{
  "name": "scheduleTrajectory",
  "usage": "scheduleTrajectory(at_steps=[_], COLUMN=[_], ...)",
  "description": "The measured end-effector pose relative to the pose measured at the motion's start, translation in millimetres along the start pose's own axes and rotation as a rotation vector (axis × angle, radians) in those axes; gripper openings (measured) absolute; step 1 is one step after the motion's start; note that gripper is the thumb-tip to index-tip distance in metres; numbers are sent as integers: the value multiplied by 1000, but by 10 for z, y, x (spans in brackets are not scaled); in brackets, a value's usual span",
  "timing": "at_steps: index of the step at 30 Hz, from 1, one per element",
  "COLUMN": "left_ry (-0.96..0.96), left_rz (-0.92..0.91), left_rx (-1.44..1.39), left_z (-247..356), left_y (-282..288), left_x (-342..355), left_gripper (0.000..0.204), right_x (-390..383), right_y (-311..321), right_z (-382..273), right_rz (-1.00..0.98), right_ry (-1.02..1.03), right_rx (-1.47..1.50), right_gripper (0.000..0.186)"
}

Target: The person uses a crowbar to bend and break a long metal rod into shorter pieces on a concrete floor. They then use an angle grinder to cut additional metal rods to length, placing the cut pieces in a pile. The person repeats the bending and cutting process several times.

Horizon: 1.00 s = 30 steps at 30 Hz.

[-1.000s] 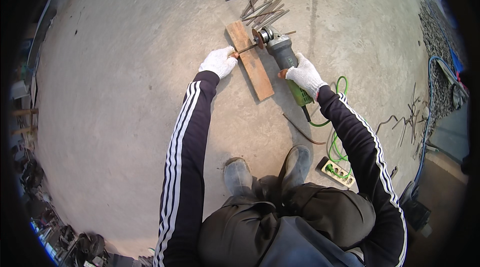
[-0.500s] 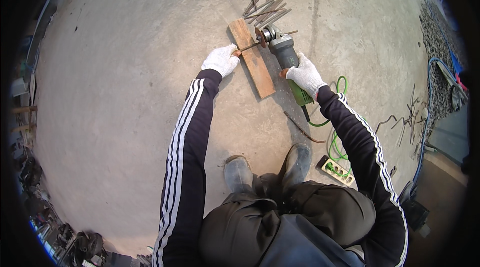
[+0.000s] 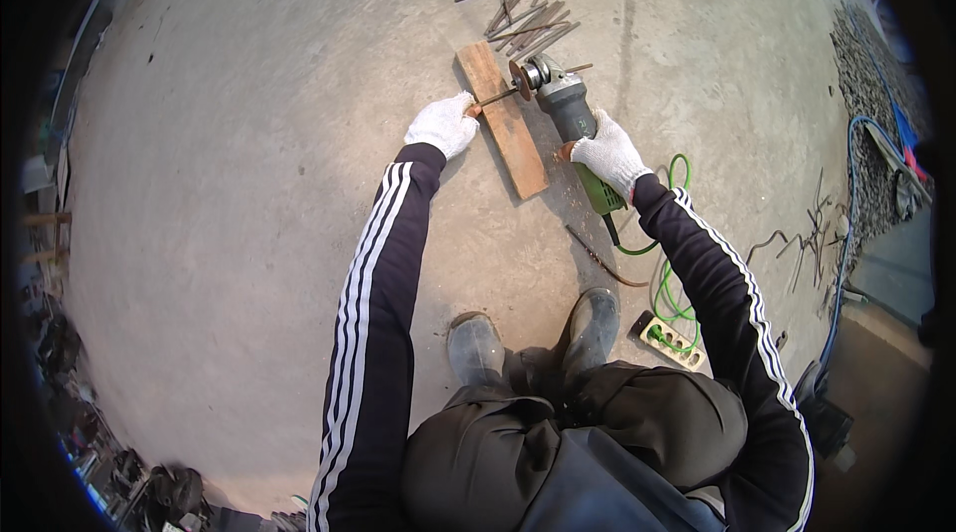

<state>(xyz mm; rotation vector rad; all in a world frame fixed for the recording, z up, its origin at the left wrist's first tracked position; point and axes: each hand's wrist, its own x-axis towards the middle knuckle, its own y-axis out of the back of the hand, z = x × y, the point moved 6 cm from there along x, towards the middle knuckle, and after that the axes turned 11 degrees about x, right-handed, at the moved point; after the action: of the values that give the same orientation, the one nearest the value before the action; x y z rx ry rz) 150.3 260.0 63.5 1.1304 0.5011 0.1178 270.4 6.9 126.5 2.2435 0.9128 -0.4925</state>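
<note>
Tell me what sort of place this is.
Probably a metalworking yard or workshop floor: the right hand grips an angle grinder, short metal rods lie scattered on the concrete floor, and a power strip sits near the boots.

Green-and-grey angle grinder (image 3: 569, 110), slanted, brown disc (image 3: 522, 81) at a thin rod (image 3: 498, 97), rod crossing a wooden plank (image 3: 518, 153)

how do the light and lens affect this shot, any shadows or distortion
Head view: soft shadows on the grey concrete floor beside the white-gloved left hand and brown rectangular wooden plank; head view: black fisheye rim, edges bending near it; head view: dark jumbled clutter at lower left, too murky to identify.
</note>
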Motion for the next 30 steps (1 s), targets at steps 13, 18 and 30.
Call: scheduleTrajectory(at_steps=[13,18,30], left_ry=[4,0,-8], left_rz=[10,37,18], left_rx=[-1,-39,-26], left_z=[11,-20,-29], left_y=[-2,-38,-52], left_x=[-26,-19,-5], left_gripper=[39,37,36], right_x=[70,65,42], right_y=[-13,-8,3], right_z=[12,-12,45], right_rz=[-27,-13,15], right_ry=[1,-7,24], right_rx=[4,-42,-57], right_gripper=[69,66,63])
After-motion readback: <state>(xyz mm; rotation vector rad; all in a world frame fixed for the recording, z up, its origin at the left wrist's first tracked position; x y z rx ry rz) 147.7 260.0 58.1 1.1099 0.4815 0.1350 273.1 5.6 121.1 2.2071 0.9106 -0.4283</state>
